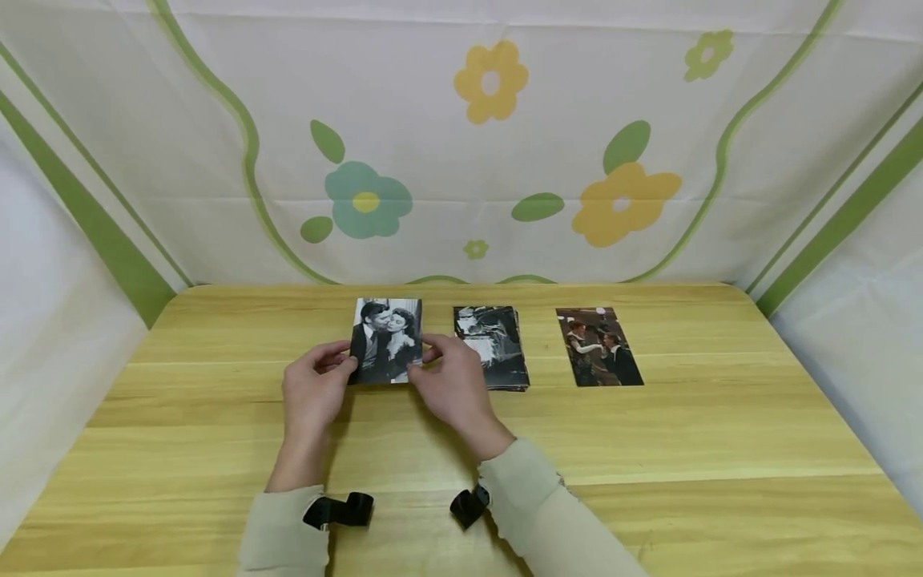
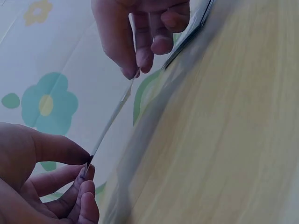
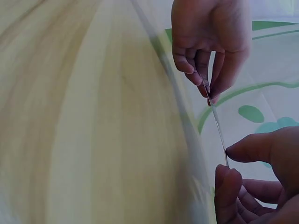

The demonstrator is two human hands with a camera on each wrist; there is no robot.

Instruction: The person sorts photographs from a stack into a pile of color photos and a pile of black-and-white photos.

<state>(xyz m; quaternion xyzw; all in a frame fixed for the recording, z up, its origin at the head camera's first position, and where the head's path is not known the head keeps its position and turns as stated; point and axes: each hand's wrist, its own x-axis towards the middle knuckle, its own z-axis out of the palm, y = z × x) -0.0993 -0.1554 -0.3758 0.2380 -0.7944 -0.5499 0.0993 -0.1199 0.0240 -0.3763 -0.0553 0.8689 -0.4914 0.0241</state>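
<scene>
While my left hand (image 1: 315, 386) and right hand (image 1: 454, 383) pinch a black-and-white photo (image 1: 387, 340) by opposite edges above the table (image 1: 392, 457), left of a photo stack (image 1: 506, 353), I judge it light, easily creased, best held there.

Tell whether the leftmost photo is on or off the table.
Off: left hand and right hand pinch the photo; wrist views show it above the table.
</scene>
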